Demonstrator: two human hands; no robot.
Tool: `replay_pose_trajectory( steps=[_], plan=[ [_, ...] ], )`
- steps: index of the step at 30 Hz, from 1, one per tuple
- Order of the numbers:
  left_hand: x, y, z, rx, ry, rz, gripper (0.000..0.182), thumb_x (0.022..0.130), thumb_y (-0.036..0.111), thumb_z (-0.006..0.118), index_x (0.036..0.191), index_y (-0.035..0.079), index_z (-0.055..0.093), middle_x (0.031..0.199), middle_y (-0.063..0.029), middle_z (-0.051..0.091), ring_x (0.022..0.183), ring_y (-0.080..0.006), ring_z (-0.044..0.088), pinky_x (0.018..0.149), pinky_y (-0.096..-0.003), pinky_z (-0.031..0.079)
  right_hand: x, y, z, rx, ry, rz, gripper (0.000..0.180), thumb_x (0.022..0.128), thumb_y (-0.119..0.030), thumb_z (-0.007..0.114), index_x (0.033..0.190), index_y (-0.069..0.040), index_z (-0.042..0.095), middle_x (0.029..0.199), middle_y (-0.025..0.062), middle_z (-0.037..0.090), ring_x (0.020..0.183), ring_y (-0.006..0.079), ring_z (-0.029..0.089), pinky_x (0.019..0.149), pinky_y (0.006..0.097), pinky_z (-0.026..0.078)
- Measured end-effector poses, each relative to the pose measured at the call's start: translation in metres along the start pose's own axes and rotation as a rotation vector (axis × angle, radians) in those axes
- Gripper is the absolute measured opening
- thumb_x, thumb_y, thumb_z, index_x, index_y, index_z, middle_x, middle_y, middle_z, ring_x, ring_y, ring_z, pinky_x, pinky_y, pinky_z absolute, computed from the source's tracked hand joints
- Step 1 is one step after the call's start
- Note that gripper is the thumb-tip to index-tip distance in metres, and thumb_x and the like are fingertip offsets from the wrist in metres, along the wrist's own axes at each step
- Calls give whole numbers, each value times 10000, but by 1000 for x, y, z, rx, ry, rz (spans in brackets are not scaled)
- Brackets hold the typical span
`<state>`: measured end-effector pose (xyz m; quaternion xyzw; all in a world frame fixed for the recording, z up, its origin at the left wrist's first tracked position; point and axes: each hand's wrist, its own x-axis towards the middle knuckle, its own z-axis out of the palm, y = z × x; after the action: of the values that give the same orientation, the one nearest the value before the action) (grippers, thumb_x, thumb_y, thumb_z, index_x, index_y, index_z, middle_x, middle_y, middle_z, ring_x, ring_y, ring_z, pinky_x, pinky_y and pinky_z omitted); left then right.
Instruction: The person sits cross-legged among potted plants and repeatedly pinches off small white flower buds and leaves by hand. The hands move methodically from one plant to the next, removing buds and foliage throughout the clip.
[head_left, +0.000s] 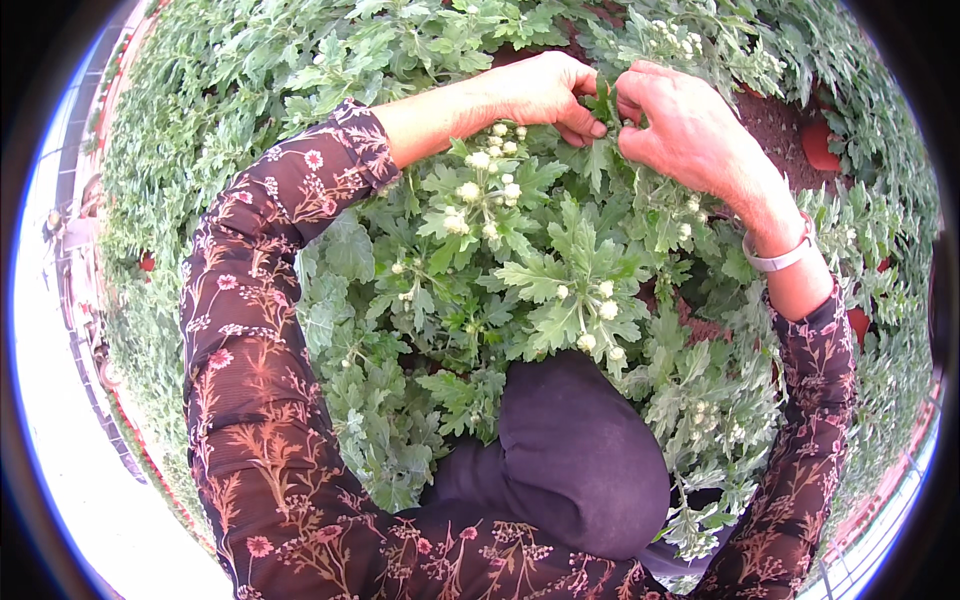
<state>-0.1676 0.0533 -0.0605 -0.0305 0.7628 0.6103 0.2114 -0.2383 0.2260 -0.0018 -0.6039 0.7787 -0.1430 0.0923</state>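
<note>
Leafy chrysanthemum plants (577, 251) with pale unopened buds fill the space before me. At the upper middle, my left hand (551, 94) has its thumb and fingers around a green chrysanthemum shoot (602, 105). My right hand (675, 124) is at the same shoot from the other side, fingers curled and thumb bent in. Whether its fingertips pinch anything is hidden. A small gap with leaves in it separates the two hands. Just below my left hand stands a cluster of whitish buds (469, 191); another bud cluster (606, 309) is nearer my knee.
My bent knee (581, 450) in dark trousers presses among the foliage. Reddish-brown pots (820, 145) show between plants at the right, beside dark soil (780, 135). More dense plants spread on all sides. Pale paving (67, 435) lies beyond the left edge.
</note>
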Motion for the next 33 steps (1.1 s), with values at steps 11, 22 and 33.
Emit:
replay_pose_trajectory(
  steps=[11, 22, 33],
  plan=[
    [-4, 3, -3, 75, -43, -20, 220, 812, 97, 656, 1011, 60, 572, 831, -26, 638, 702, -104, 642, 659, -236, 520, -11, 28, -16, 508, 115, 402, 308, 741, -270, 572, 844, 17, 615, 698, 74, 583, 673, 141, 532, 623, 285, 428],
    [-6, -1, -10, 251, 154, -71, 288, 792, 271, 579, 858, -9, 600, 822, -73, 631, 656, -167, 622, 569, -280, 546, -122, -10, -58, 743, 244, 625, 166, 773, -115, 607, 890, 3, 611, 767, -26, 583, 736, 50, 513, 699, 210, 420],
    [-34, 20, -20, 501, 563, 143, 371, 862, 369, 579, 1080, 74, 628, 910, -30, 652, 794, -115, 589, 724, -282, 483, -216, -67, -74, 613, 271, 767, 225, 790, -113, 642, 982, -6, 597, 941, 48, 612, 792, 101, 549, 723, 251, 448]
  ],
)
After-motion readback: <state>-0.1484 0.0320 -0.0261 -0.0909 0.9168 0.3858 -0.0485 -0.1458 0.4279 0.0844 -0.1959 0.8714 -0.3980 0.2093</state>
